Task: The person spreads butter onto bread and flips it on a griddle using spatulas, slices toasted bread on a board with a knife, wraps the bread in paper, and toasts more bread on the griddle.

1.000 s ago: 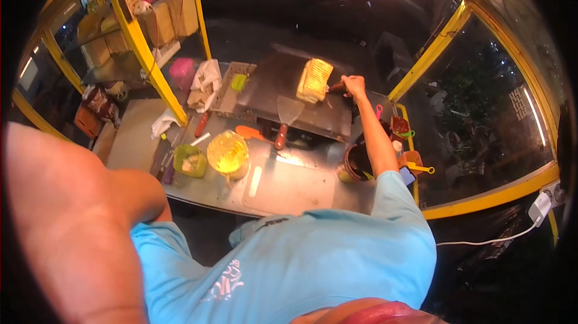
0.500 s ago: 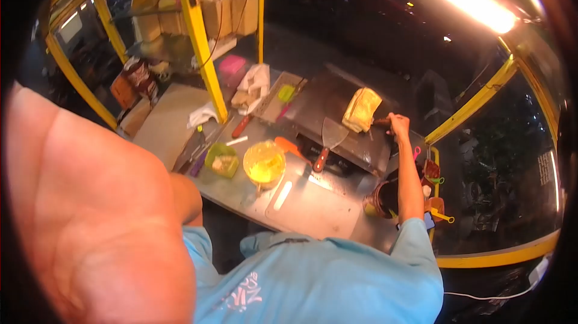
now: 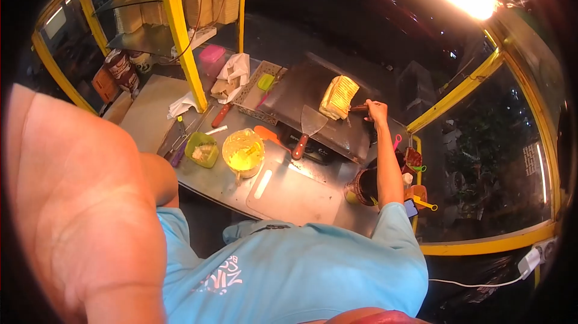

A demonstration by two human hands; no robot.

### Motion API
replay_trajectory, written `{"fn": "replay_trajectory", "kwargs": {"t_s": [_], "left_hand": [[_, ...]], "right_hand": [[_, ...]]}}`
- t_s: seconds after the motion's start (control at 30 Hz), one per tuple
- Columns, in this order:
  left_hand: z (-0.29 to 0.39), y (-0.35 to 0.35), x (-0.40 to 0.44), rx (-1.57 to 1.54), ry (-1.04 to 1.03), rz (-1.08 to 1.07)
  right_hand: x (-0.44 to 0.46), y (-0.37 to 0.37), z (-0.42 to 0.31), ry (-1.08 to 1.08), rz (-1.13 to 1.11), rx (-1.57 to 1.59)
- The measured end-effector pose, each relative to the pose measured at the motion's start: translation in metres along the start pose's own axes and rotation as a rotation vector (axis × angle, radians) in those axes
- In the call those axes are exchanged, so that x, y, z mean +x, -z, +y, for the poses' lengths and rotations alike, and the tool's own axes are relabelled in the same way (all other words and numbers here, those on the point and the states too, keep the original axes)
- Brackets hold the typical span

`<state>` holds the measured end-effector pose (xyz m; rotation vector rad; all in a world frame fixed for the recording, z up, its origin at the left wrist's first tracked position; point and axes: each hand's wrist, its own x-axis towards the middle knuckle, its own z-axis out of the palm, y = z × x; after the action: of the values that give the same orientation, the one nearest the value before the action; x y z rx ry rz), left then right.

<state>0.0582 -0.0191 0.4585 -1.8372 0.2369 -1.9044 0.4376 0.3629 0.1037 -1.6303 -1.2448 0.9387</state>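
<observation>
My right hand [image 3: 377, 111] is closed around the dark handle of a spatula [image 3: 359, 107]. The handle points at a slab of toasted bread [image 3: 339, 96] on the flat dark griddle [image 3: 295, 88]; the spatula's blade is not plainly visible. A wide scraper [image 3: 299, 147] with a wooden handle rests across the griddle's near edge, untouched. Very near the camera, my left hand [image 3: 84, 203] fills the left side, palm side showing. Its fingers lie outside the picture, so what they do is hidden.
On the metal counter are a tub of yellow spread [image 3: 244, 152], a green container [image 3: 201, 149], a white cutting board [image 3: 295, 194] and an orange spatula [image 3: 268, 134]. Sauce containers [image 3: 415, 194] stand at right. Yellow posts [image 3: 183, 41] frame the stall; bread stacks [image 3: 198, 5] fill a shelf.
The whole view has shifted, so the counter sits further left and higher. The bread now shows a brighter, ridged face. My right hand keeps its grip on the spatula.
</observation>
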Motion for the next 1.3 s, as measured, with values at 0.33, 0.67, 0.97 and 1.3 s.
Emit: {"fn": "replay_trajectory", "kwargs": {"t_s": [0.33, 0.67, 0.97, 1.3], "left_hand": [[0.034, -0.016, -0.116, 0.052, 0.563, -0.158], [0.133, -0.081, -0.402, -0.547, 2.579, 0.037], [0.102, -0.099, -0.441, -0.64, 2.464, 0.565], [0.104, -0.096, -0.432, -0.706, 2.461, 0.365]], "right_hand": [[0.003, -0.009, -0.002, 0.001, -0.001, 0.003], [0.015, -0.046, -0.027, -0.005, -0.024, -0.053], [0.027, -0.05, -0.035, 0.019, 0.009, -0.158], [0.019, 0.027, -0.012, 0.025, 0.079, -0.253]]}}
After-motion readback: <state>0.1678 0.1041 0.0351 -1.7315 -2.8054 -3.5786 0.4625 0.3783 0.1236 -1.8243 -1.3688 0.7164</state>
